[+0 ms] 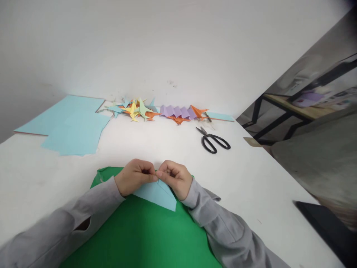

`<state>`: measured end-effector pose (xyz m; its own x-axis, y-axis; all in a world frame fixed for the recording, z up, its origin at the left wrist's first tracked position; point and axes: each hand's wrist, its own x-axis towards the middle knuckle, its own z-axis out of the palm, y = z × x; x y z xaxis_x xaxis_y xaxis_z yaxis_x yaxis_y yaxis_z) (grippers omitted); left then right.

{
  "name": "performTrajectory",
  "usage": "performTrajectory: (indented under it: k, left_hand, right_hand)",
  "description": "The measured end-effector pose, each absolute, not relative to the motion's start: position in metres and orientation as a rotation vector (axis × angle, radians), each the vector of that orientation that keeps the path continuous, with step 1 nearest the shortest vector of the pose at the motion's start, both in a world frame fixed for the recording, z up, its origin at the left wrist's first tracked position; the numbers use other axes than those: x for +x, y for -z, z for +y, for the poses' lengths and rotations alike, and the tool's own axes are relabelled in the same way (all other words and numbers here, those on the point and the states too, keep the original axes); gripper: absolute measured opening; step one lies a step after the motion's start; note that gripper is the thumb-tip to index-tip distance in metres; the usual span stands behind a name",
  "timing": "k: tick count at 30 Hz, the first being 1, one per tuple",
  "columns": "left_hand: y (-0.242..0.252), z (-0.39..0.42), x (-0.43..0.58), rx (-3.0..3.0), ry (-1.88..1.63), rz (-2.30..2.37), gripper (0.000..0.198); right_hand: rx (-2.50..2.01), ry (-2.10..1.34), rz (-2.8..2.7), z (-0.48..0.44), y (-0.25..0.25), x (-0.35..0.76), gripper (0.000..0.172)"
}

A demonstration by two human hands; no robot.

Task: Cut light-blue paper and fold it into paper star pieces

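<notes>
Between my two hands is a folded sheet of light blue paper (156, 195), with creased edges and its wide side toward me. My left hand (137, 176) pinches its upper edge between thumb and forefinger. Right beside it, my right hand (175, 178) pinches the same upper part, and the two thumbs almost meet. Both hands are closed on the paper, and the fingers hide its top. Below the paper lies a green cloth (145, 230) that covers the front of the table.
Black-handled scissors (211, 140) lie right of centre. Light blue sheets (78, 132) are stacked at the left. Along the wall are folded paper stars (136, 109), purple pleated paper (176, 111) and an orange folded piece (197, 111). A dark flat object (329, 227) sits at the right edge.
</notes>
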<state>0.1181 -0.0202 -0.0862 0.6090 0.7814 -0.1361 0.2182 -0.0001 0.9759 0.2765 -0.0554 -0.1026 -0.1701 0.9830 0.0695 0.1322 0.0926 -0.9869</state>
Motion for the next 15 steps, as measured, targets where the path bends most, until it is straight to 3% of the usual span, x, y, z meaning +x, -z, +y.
performTrajectory:
  k: [15]
  left_hand:
    - [0.0853, -0.0207, 0.1172, 1.687, -0.540, 0.875, 0.019]
  right_hand:
    - [-1.208, -1.272, -1.612, -0.0552, 0.1017, 0.2819, 0.016]
